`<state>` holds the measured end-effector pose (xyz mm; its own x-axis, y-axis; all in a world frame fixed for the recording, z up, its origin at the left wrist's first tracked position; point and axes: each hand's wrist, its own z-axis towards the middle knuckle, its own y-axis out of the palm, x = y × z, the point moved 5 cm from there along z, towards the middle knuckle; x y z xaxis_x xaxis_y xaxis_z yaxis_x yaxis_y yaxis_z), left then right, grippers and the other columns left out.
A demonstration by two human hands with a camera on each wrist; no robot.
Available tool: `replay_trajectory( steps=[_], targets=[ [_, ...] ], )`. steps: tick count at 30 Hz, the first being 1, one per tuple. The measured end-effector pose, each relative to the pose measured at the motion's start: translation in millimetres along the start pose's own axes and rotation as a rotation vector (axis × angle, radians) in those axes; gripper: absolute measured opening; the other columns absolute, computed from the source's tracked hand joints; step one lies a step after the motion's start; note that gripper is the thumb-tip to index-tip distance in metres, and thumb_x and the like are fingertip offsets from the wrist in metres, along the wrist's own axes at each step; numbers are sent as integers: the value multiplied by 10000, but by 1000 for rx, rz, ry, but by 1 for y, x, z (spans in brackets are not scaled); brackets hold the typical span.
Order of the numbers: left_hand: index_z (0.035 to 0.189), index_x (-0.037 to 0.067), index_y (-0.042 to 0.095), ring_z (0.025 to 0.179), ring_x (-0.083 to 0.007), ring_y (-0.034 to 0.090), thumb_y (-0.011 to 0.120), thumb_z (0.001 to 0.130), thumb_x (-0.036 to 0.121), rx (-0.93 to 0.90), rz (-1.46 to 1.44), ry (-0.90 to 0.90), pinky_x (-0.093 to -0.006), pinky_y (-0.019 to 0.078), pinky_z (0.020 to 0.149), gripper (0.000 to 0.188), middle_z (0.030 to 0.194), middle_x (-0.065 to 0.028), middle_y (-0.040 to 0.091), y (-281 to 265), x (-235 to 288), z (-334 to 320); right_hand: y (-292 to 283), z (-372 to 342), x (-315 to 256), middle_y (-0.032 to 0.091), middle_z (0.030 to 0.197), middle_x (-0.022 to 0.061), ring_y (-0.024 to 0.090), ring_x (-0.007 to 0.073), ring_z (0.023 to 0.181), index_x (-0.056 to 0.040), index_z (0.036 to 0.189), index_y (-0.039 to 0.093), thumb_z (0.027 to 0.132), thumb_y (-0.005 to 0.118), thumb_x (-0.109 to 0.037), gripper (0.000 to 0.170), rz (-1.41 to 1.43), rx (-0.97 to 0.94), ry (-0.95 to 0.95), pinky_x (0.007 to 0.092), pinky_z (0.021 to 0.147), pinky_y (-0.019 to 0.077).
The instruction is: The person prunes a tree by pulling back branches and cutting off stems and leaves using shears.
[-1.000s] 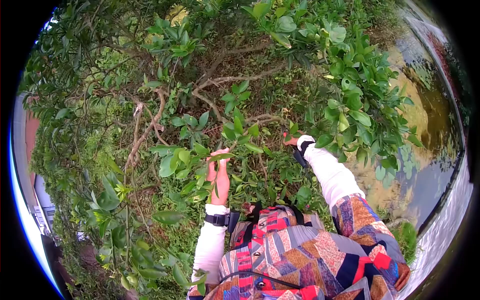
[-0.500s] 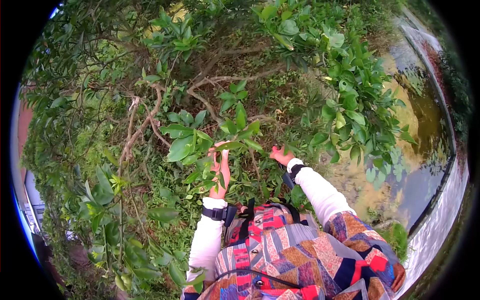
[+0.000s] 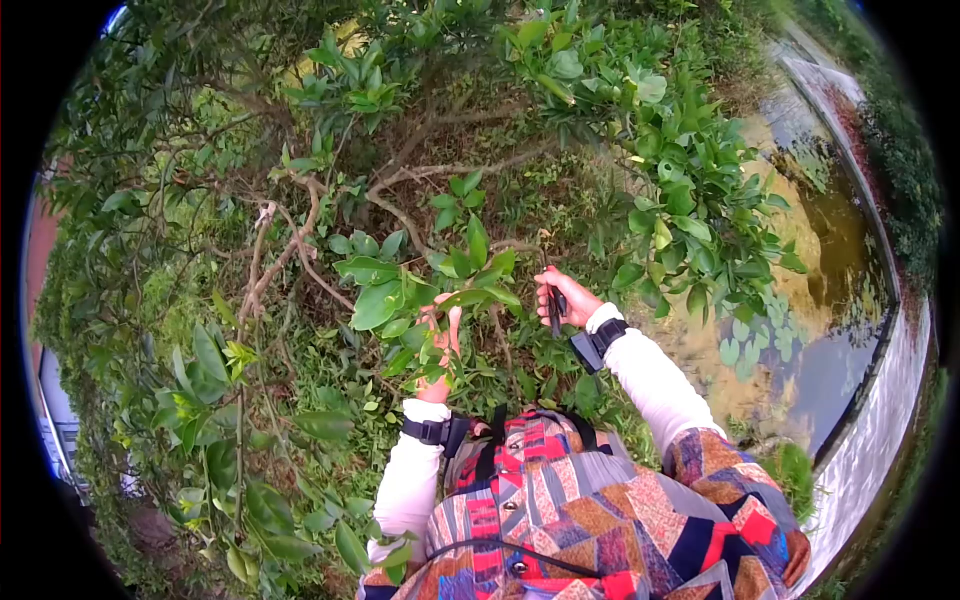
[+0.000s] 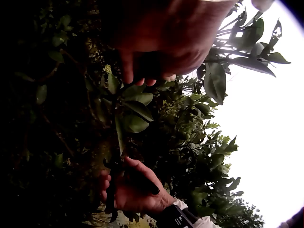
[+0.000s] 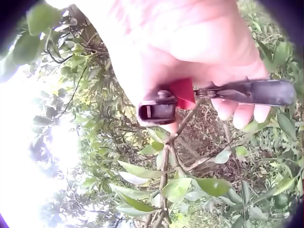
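Observation:
My left hand point(image 3: 452, 335) grips a leafy citrus-like branch point(image 3: 376, 304), and leaves partly cover its fingers in the head view. From the left wrist, that hand point(image 4: 161, 35) shows dark at the top with its fingers curled. To its right, my right hand point(image 3: 576, 304) holds pruning shears point(image 3: 556, 314) with dark handles. The right wrist view shows the shears point(image 5: 270, 92) from the handle side, with a red part near the pivot and fingers behind the handle. Below them in that view stands a leafy stem point(image 5: 164, 183).
Bare crooked branches point(image 3: 305, 235) spread across the tree ahead. Dense foliage point(image 3: 690, 200) hangs at the right, beside a muddy pond point(image 3: 830, 370) with a pale concrete edge point(image 3: 870, 450). Leafy shoots point(image 3: 240, 400) rise close at the lower left.
My right hand has moved left and turned, bringing the shears into clear sight nearer the left hand. The left hand stays at the branch while the view shifts slightly.

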<state>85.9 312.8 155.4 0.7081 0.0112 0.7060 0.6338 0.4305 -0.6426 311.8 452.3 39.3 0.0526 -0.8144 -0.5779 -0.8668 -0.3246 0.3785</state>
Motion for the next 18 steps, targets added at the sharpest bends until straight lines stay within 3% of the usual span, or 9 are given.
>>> replay_trajectory(
  steps=[3,4,7,8,11,12,15,18],
  targets=[
    [1240,59,580,1104,-234,590,552,1030,175,5,3,15,-353,458,946,241,1190,-108,615,0,-13,-7,12,23,8,583,751,-3,635,199,710,-145,876,555,837,704,-535,420,168,87,-28,433,708,539],
    [1222,62,581,1117,-191,567,542,1029,138,-48,-195,-84,-319,443,967,211,1195,-76,603,-12,12,-2,8,43,19,579,752,9,634,212,712,-138,897,552,825,706,-556,451,193,104,-6,451,688,534],
    [1297,58,590,1152,-211,566,542,1047,225,-129,-170,-96,-333,415,998,305,1240,-74,610,-19,32,-5,7,80,41,584,832,57,628,252,775,-92,949,546,806,715,-550,508,399,117,70,482,705,537],
    [1281,59,588,1174,-201,545,518,1054,208,-203,-74,-131,-340,384,1028,280,1243,-59,602,-6,9,-10,2,89,47,584,832,57,628,252,775,-92,949,546,806,715,-550,508,404,117,69,482,705,537],
    [1248,56,585,1205,-198,522,500,1056,178,-152,-214,-157,-345,363,1056,243,1255,-58,593,-18,19,-11,1,99,56,587,846,74,623,271,788,-69,945,542,795,723,-539,525,531,31,88,502,740,540],
    [1207,48,584,1215,-212,524,498,1049,153,-92,-496,-304,-359,354,1087,208,1259,-71,590,-4,-23,-20,-1,96,54,588,818,77,622,279,773,-65,923,542,788,727,-538,526,553,86,76,510,752,540],
    [1168,33,584,1224,-214,531,507,1044,155,-89,-526,-185,-356,351,1109,190,1262,-88,587,-12,-10,-19,-12,100,54,585,737,85,619,300,735,-61,863,537,779,740,-518,507,591,145,63,517,744,537],
    [1140,17,585,1227,-219,543,530,1031,134,-93,-564,-254,-361,367,1107,169,1249,-87,593,-20,16,-14,-18,103,51,651,762,108,660,298,766,-38,829,600,796,729,-515,495,652,81,64,518,744,562]
  ],
)
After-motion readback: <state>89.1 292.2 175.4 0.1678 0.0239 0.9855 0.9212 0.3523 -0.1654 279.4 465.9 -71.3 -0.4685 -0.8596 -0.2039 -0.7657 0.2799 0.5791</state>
